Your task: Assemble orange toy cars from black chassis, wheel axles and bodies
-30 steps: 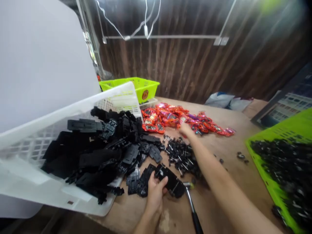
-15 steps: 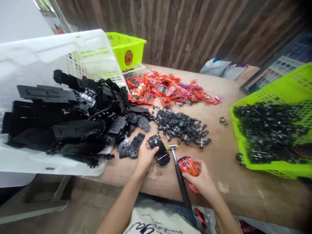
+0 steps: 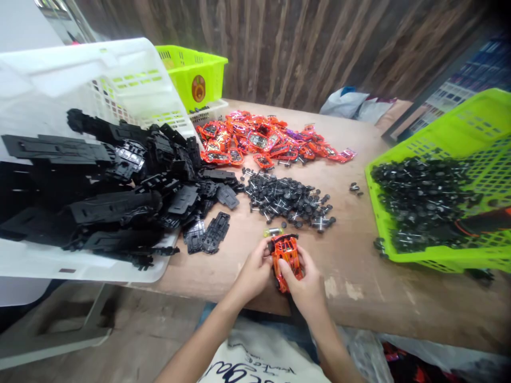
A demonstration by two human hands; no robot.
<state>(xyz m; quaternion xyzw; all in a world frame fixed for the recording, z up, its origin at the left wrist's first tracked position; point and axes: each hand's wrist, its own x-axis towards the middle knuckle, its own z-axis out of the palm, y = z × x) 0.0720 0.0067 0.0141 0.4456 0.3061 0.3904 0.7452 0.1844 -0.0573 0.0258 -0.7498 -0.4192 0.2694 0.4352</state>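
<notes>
Both hands meet around one toy car, an orange-red body over a black chassis with wheels. My left hand grips it along the left side, by the black chassis. Closed on the orange body, my right hand has its thumb on top and fingers on the right side. Beneath the car lies a hammer; its yellow-tipped head shows, most of the handle is covered. Left of the hands, two loose black chassis plates rest on the table.
A white bin on its side spills black chassis plates. Further back lies a heap of orange car bodies, with a pile of wheel axles before it. At right stands a green basket of wheels; a green crate is behind.
My hands have come together. The orange body in my right hand now sits over the black chassis in my left, above the hammer. The view has shifted slightly.
</notes>
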